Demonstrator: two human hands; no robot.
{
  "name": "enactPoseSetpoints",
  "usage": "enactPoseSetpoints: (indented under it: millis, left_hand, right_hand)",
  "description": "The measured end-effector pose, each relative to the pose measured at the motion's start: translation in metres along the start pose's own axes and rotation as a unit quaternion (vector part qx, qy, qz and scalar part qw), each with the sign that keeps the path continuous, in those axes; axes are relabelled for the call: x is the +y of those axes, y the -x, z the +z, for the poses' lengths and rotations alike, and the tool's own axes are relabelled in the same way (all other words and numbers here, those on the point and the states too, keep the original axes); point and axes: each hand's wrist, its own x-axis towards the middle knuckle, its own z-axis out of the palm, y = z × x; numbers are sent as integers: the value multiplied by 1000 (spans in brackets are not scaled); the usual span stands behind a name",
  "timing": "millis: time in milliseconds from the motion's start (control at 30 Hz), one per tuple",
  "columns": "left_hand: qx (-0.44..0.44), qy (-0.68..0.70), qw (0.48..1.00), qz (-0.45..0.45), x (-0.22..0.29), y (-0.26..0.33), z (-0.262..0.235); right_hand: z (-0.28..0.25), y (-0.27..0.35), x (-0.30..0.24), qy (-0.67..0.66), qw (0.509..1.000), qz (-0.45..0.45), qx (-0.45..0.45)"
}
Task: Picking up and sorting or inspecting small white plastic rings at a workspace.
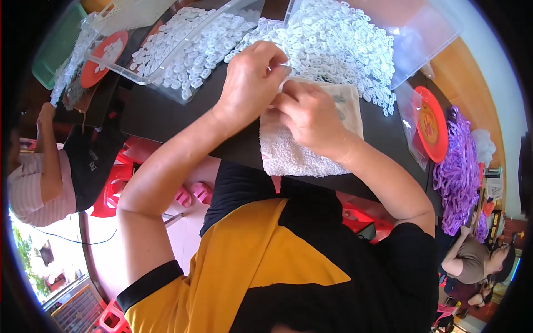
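Hands pinching small white part together over towel; clear trays w/ white rings.

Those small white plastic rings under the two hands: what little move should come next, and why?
Probably press the pinched piece together. Both hands meet over the white terry towel: the left hand and right hand pinch something small and white between their fingertips, beside the heap of small white plastic rings. What it is, is hidden.

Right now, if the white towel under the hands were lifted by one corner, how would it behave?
The white towel looks like soft terry, so it would probably droop. It lies flat and thin, so likely light. Its nubby pile should grip the dark table rather than slide.
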Motion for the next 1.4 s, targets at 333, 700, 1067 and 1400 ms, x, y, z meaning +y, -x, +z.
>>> enactPoseSetpoints:
  millis: [333,700,1067,1400]
  left_hand:
    - [-62,36,997,34,4,64,-9]
    - [-83,-67,992,66,2,65,-28]
    - [-99,-195,966,136,34,63,-3]
    - [-81,-10,996,30,18,54,17]
  right_hand:
    - [-36,3,22,-105,976,186,49]
    - [-63,37,35,-124,965,225,47]
    - [-57,24,42,-72,985,158,-23]
    - [-15,-6,78,83,987,113,-79]
